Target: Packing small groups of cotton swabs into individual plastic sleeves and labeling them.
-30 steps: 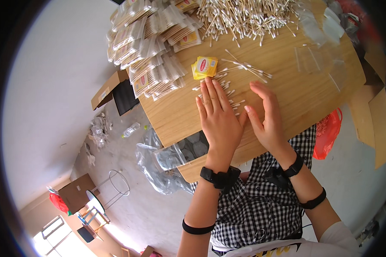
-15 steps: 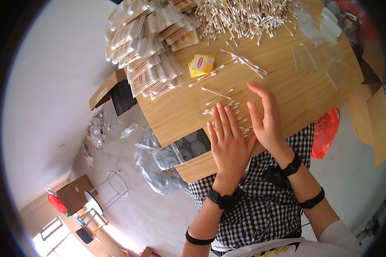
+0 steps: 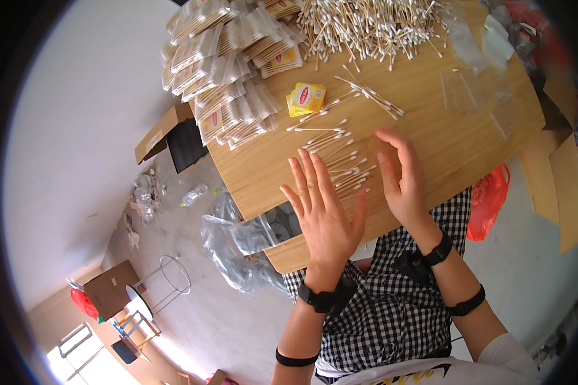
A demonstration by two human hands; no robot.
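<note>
Several white-tipped cotton swabs lie in a loose row on the wooden table, between my hands. At the row's left end is my left hand, palm down with the fingers stretched and spread, the fingertips by the swab ends; whether they touch is hard to see. To the right my right hand stands on edge beside the row, thumb and fingers apart, holding nothing. Farther off lie a small stack of yellow cards and a few crossed swabs.
Filled clear packets of swabs are piled at the far left. A big heap of loose swabs covers the far edge. Clear plastic sleeves lie at the right. Below the near left edge is a grey plastic bag; a red bag hangs right.
My left hand has moved left off the swabs and spread its fingers, uncovering the row, which now lies more spread out. My right hand has barely moved.
</note>
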